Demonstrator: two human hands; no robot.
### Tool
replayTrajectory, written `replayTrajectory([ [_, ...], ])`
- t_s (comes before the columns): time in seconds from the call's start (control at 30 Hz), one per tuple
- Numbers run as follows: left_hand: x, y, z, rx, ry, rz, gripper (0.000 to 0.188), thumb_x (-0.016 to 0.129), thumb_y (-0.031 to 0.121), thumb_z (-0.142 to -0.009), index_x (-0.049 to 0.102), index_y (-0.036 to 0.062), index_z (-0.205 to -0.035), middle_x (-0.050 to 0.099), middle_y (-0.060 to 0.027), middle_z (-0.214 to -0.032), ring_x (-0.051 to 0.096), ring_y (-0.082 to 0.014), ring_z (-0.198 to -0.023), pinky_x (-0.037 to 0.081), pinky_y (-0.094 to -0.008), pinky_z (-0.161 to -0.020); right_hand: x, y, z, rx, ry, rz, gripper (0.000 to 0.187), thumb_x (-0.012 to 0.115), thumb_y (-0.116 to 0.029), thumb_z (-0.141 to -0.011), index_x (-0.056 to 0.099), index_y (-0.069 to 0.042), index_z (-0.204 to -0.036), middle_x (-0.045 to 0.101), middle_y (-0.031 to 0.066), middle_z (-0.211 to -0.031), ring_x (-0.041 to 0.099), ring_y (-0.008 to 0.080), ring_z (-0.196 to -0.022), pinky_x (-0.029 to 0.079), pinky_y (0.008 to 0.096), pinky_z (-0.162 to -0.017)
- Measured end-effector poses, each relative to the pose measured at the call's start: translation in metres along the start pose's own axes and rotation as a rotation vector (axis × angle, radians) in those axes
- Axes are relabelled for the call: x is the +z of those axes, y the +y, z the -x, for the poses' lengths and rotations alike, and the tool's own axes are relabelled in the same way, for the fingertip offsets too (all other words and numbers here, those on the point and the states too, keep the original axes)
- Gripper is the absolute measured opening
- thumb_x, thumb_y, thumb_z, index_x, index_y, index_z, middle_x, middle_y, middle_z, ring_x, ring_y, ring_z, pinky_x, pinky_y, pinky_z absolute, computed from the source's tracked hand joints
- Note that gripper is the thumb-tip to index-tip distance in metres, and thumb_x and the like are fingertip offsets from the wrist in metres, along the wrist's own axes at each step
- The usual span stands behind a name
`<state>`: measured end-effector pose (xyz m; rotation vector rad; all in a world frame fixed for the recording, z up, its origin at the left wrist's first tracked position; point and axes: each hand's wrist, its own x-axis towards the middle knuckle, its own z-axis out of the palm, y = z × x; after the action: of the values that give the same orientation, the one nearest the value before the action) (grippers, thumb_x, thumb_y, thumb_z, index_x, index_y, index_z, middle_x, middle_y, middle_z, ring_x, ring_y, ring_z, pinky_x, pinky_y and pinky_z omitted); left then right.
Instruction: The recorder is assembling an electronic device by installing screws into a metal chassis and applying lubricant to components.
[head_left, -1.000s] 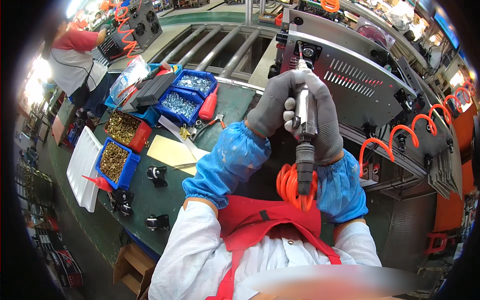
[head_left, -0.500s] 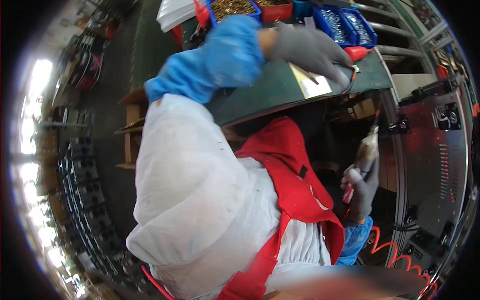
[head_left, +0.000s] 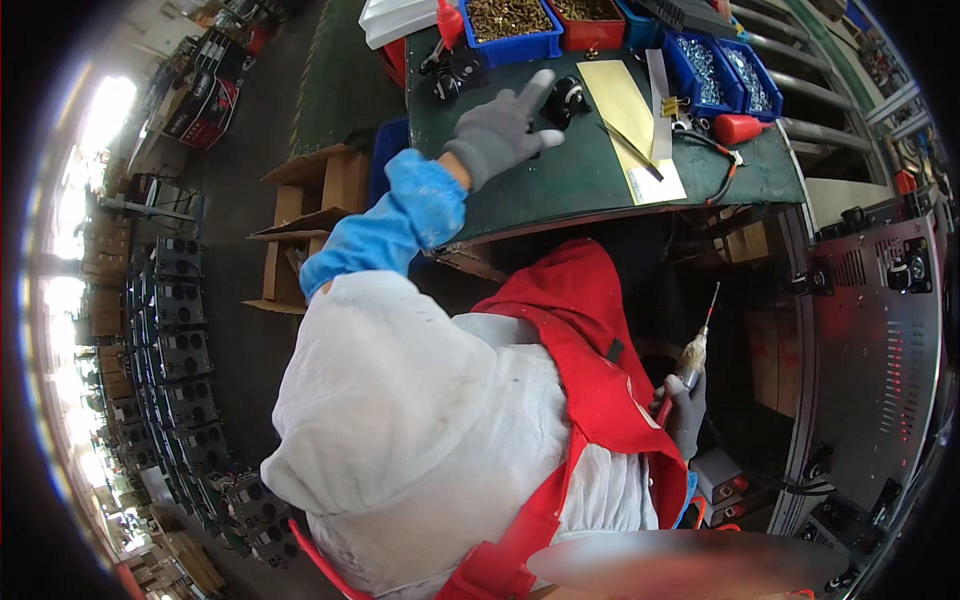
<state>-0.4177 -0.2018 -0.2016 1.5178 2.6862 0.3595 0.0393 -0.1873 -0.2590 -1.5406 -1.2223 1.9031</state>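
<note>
My left hand (head_left: pixel 505 130), in a grey glove, is stretched over the green tabletop (head_left: pixel 530 185) with its fingers apart and nothing visible in them. Just right of its fingertips sits a black rounded part with a shiny ring (head_left: pixel 567 101); more black parts (head_left: pixel 455 75) lie beyond the hand. Low on the right, beside the red apron, my gloved right hand (head_left: pixel 686 412) is closed around a power screwdriver (head_left: pixel 690 362). Its long thin bit points up and away, below the table's edge. Part of the tool's grip is hidden by the fingers.
Blue bins (head_left: pixel 515 48) and a red bin (head_left: pixel 592 35) of small hardware line the table's back. A yellow sheet (head_left: pixel 620 115), red bottle (head_left: pixel 738 128) and short cable (head_left: pixel 722 170) lie nearer. At right stands a metal cabinet (head_left: pixel 870 350); cardboard boxes (head_left: pixel 320 190) stand left.
My left hand has swung left, away from the cable and red bottle, to the black parts. My right hand has lowered and shifted left with the screwdriver.
</note>
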Motion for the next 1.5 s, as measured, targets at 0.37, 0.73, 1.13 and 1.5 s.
replayTrajectory([
  [0.37, 0.004, 0.039, -0.072, 0.038, -0.120, -0.232, 0.047, 0.056, 0.043, -0.092, 0.052, 0.0267, -0.136, 0.062, -0.0162, -0.115, 0.064, -0.0365, -0.105, 0.051, -0.0518, -0.085, -0.002, 0.031, 0.005, -0.019, 0.035, -0.068, 0.067, 0.071, -0.022, -0.082, 0.040, -0.004, -0.140, 0.056, 0.0064, -0.091, 0.059, 0.0132, -0.068, 0.052, 0.0266, -0.057],
  [0.73, -0.050, -0.082, -0.094, -0.169, 0.420, 0.147, 0.052, 0.060, 0.053, -0.086, 0.067, 0.0132, -0.119, 0.070, -0.0195, -0.107, 0.066, -0.0360, -0.103, 0.051, -0.0431, -0.090, -0.013, 0.041, 0.002, 0.028, 0.005, -0.095, 0.060, 0.071, -0.025, -0.082, 0.045, -0.009, -0.134, 0.055, 0.0049, -0.084, 0.057, 0.0121, -0.066, 0.050, 0.0261, -0.055],
  [1.13, -0.029, -0.156, -0.137, -0.247, -0.231, 0.350, 0.074, 0.087, 0.016, -0.064, 0.057, 0.0005, -0.129, 0.067, -0.0156, -0.118, 0.064, -0.0284, -0.106, 0.049, -0.0380, -0.092, 0.014, 0.033, -0.008, 0.004, -0.018, -0.136, 0.079, 0.072, -0.023, -0.080, 0.034, -0.006, -0.147, 0.054, 0.0061, -0.094, 0.057, 0.0128, -0.067, 0.049, 0.0260, -0.056],
  [1.5, -0.026, -0.140, -0.105, -0.269, -0.025, 0.149, 0.081, 0.084, 0.031, -0.067, 0.052, 0.0057, -0.136, 0.063, -0.0192, -0.126, 0.059, -0.0327, -0.121, 0.046, -0.0368, -0.100, 0.008, 0.041, -0.008, 0.070, 0.003, -0.145, 0.069, 0.071, -0.020, -0.080, 0.040, -0.008, -0.141, 0.053, 0.0033, -0.090, 0.056, 0.0116, -0.066, 0.049, 0.0262, -0.055],
])
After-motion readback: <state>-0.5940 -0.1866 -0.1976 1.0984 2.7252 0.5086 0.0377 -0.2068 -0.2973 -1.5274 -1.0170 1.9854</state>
